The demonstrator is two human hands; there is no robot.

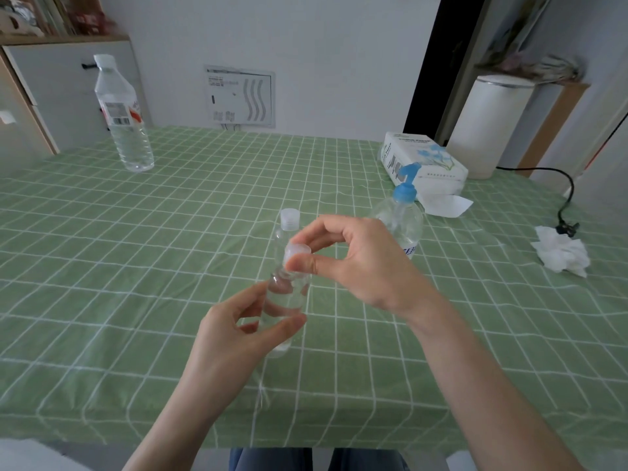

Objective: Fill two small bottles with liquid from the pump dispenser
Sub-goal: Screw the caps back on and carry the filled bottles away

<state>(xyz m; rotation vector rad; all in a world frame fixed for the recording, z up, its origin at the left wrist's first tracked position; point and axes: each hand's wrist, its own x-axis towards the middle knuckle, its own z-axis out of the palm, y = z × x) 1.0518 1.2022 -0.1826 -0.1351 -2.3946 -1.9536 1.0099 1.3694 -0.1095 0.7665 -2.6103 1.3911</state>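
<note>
A small clear bottle (287, 300) is held just above the green checked tablecloth (136, 266) at the centre. My left hand (238, 334) grips its body between thumb and fingers. My right hand (353, 263) pinches the bottle's translucent cap (297, 251) at the neck. Behind it stands a second small clear bottle (289, 226), upright with its cap on. The pump dispenser (402, 215), clear with a blue pump head, stands to the right, just beyond my right hand.
A large water bottle (122, 117) stands at the far left. A tissue pack (424, 164) lies at the back right beside a white appliance (482, 127). A crumpled tissue (560, 254) and a black cable (567, 198) lie at the right.
</note>
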